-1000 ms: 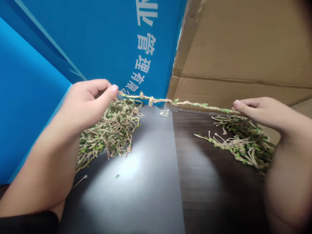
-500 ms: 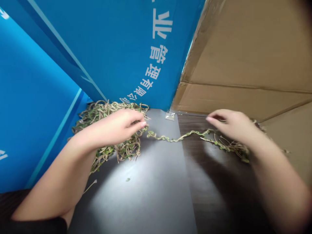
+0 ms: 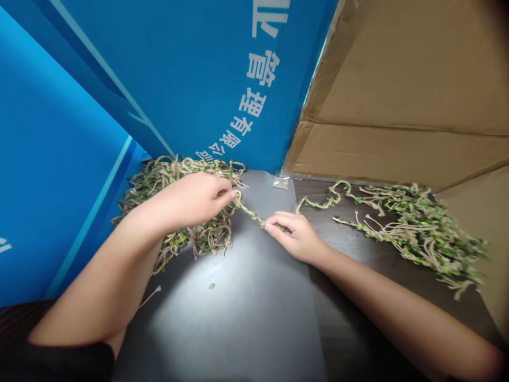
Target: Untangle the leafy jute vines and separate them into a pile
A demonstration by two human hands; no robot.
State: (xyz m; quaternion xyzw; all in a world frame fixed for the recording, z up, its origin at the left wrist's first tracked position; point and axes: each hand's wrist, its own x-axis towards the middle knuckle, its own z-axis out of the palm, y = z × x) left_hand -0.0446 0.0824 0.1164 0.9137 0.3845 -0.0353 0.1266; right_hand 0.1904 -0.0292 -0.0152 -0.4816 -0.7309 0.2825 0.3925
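Observation:
A twine cord with small green leaves (image 3: 249, 211) runs between my two hands. My left hand (image 3: 202, 199) is closed in a pinch on its end, above a tangled pile of the same leafy twine (image 3: 169, 175). Lower and to the right, my right hand (image 3: 296, 236) pinches the cord between thumb and fingers. Past that hand the strand continues over the dark wood surface toward a second heap of leafy twine (image 3: 429, 228) on the right.
A grey mat (image 3: 246, 318) covers the middle of the dark table (image 3: 345, 297). Blue printed panels (image 3: 191, 79) rise at the back and left, a cardboard box (image 3: 397, 95) at the back right. A small clear packet (image 3: 281, 182), a leaf bit (image 3: 212, 286) and a loose twine piece (image 3: 151, 296) lie about.
My right hand has come left from beside the right heap and now grips the cord near my left hand. My left hand has barely moved. The right heap is uncovered.

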